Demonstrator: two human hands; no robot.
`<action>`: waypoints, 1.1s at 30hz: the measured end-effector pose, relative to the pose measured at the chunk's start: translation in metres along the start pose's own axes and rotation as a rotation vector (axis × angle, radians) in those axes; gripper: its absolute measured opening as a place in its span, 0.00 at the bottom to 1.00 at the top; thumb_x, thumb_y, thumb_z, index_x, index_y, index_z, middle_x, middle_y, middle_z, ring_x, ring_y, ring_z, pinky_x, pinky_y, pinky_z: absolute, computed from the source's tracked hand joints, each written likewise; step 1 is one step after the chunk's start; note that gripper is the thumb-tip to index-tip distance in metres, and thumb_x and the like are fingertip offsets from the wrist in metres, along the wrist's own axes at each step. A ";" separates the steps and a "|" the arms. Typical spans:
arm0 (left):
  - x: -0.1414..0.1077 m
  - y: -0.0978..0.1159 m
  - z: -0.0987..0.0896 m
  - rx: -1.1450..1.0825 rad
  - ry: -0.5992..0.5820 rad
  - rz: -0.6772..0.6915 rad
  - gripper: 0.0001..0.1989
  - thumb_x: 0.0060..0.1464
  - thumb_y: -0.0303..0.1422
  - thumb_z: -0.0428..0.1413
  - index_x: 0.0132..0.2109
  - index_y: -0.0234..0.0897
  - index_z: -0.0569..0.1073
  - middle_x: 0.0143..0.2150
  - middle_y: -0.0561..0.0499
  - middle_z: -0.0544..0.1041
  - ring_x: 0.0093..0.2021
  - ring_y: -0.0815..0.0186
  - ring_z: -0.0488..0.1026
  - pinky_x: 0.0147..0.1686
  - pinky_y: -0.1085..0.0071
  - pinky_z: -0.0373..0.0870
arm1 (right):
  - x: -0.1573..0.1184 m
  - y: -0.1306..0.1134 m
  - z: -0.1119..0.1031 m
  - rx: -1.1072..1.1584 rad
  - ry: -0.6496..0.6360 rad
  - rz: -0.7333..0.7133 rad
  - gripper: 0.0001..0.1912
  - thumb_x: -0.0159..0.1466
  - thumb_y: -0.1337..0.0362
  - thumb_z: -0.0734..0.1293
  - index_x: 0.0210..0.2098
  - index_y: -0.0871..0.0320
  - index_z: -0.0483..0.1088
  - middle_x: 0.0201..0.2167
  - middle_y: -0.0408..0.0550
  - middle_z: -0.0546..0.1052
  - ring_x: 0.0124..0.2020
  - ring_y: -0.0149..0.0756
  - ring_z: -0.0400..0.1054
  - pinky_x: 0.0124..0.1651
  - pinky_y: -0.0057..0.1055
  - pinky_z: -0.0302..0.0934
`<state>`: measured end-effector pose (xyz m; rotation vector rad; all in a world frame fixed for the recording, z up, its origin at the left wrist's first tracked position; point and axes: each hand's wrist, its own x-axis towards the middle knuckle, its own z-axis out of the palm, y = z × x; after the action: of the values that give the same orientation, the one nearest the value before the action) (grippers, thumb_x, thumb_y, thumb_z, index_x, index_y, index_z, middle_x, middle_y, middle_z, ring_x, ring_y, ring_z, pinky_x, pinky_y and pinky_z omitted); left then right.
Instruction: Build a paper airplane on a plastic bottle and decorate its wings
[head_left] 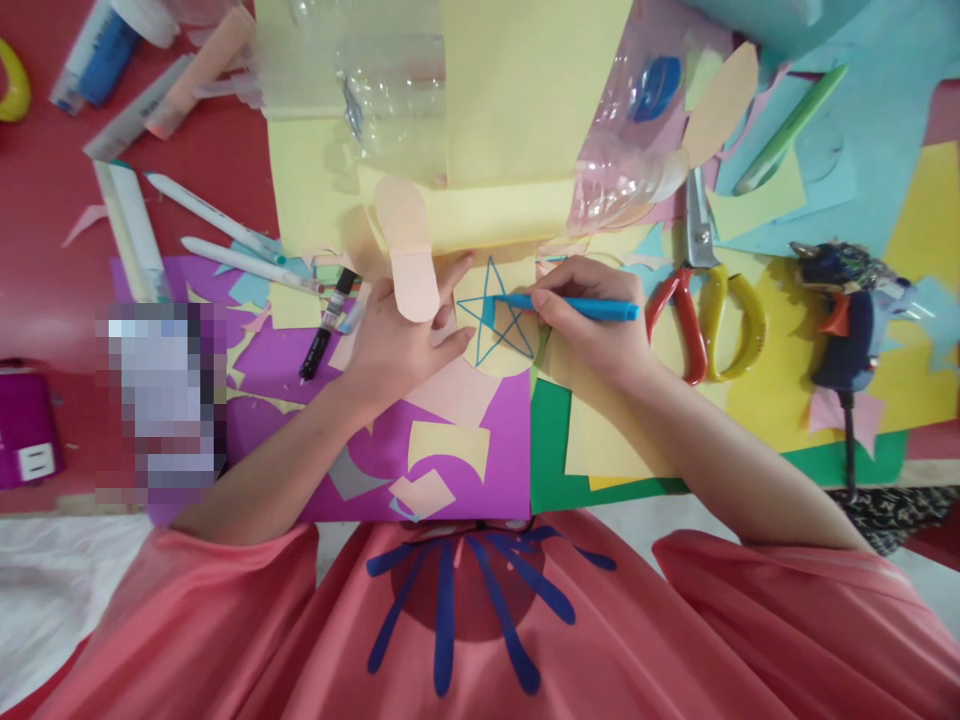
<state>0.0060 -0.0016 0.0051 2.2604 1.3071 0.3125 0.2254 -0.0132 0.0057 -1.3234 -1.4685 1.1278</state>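
My right hand (589, 310) grips a blue marker (600, 307) with its tip on a cream piece of paper (499, 275). A five-pointed star outline (491, 310) in blue is drawn there, and part of its middle is coloured in. Fingers spread, my left hand (397, 345) rests at the left side of that paper. Over the left hand lies a peach paper strip (412, 255) with rounded ends and a crease; whether the fingers pinch it is hidden. A black marker (326, 330) lies left of this hand. Scissors (701, 290) with red and yellow handles lie right of my right hand.
Clear plastic bottles (390, 90) stand or lie at the back. White pens (217, 220) and a blurred-out object (161, 390) are at left. A glue gun (847, 340) lies at right, its cord running to the near edge. Paper scraps (450, 450) cover the purple sheet.
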 end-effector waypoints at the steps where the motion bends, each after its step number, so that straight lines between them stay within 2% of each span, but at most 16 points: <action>1: 0.000 0.000 0.000 0.000 0.004 0.004 0.30 0.60 0.34 0.54 0.68 0.39 0.59 0.30 0.57 0.66 0.33 0.66 0.66 0.49 0.64 0.63 | 0.000 0.000 0.000 0.000 0.002 -0.005 0.05 0.59 0.67 0.68 0.26 0.57 0.70 0.23 0.40 0.72 0.24 0.27 0.66 0.28 0.27 0.61; 13: -0.001 0.000 0.000 -0.014 -0.005 0.005 0.30 0.60 0.34 0.54 0.68 0.39 0.59 0.30 0.56 0.66 0.33 0.66 0.66 0.49 0.62 0.63 | 0.000 -0.006 0.000 -0.018 -0.012 0.014 0.07 0.54 0.68 0.67 0.20 0.57 0.67 0.19 0.40 0.70 0.22 0.27 0.63 0.26 0.27 0.58; 17: 0.000 0.001 -0.001 -0.017 -0.013 0.002 0.30 0.60 0.34 0.53 0.68 0.38 0.58 0.29 0.56 0.66 0.33 0.65 0.65 0.49 0.62 0.64 | 0.000 -0.006 -0.001 -0.058 -0.050 0.025 0.07 0.54 0.67 0.67 0.20 0.57 0.68 0.17 0.40 0.69 0.21 0.27 0.61 0.25 0.27 0.57; 24: -0.001 0.003 -0.002 -0.012 -0.014 -0.006 0.31 0.60 0.35 0.53 0.68 0.37 0.58 0.30 0.55 0.66 0.32 0.65 0.66 0.48 0.63 0.65 | -0.002 -0.006 -0.003 -0.069 -0.120 0.016 0.09 0.55 0.65 0.67 0.19 0.58 0.68 0.17 0.41 0.70 0.22 0.28 0.63 0.26 0.28 0.57; 26: -0.001 0.003 -0.002 -0.007 -0.013 -0.006 0.31 0.60 0.35 0.53 0.68 0.37 0.58 0.30 0.55 0.66 0.32 0.65 0.66 0.48 0.63 0.65 | -0.002 -0.006 -0.003 -0.042 -0.098 0.001 0.09 0.56 0.65 0.67 0.19 0.57 0.68 0.17 0.41 0.70 0.21 0.29 0.63 0.25 0.28 0.58; 30: -0.001 0.001 0.000 -0.012 -0.004 -0.006 0.31 0.60 0.34 0.53 0.68 0.40 0.58 0.31 0.56 0.68 0.33 0.66 0.67 0.48 0.65 0.65 | 0.001 -0.004 -0.001 0.021 0.033 -0.040 0.08 0.56 0.64 0.68 0.21 0.56 0.69 0.20 0.41 0.73 0.22 0.28 0.66 0.26 0.28 0.62; 33: -0.001 -0.001 0.001 -0.019 0.008 0.000 0.31 0.59 0.34 0.54 0.68 0.41 0.59 0.30 0.56 0.68 0.33 0.66 0.67 0.48 0.64 0.64 | 0.002 -0.001 -0.001 0.024 0.048 -0.038 0.08 0.58 0.63 0.68 0.23 0.55 0.70 0.22 0.41 0.74 0.22 0.27 0.66 0.26 0.28 0.63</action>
<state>0.0051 -0.0025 0.0037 2.2456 1.3030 0.3327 0.2257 -0.0109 0.0072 -1.2927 -1.4349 1.0791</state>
